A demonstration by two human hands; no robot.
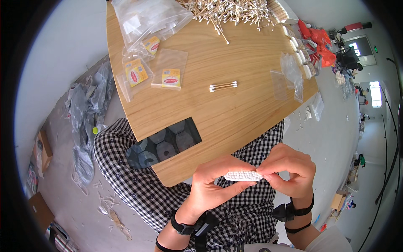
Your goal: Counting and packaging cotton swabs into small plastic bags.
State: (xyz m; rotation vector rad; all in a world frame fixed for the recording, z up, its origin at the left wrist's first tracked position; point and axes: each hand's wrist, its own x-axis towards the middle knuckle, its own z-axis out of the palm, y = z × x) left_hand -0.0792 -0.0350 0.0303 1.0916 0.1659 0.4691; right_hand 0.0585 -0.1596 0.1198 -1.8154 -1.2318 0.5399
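Note:
A tight bundle of cotton swabs (242,176) shows its packed white tips, held above my lap just off the table's near edge. My left hand (216,182) wraps it between thumb and fingers from the left side. With thumb and fingertips pinched together, my right hand (291,170) grips the right end of the same bundle. The swabs' sticks are hidden below the tips. On the table beyond my hands lie a few loose cotton swabs (223,86), side by side.
A big heap of cotton swabs (235,11) covers the wooden table's (201,59) far end. Clear bags with yellow labels (171,78) lie at left, near a dark cutout (168,143). Packed swab bundles (303,56) line the right edge beside an empty plastic bag (290,71).

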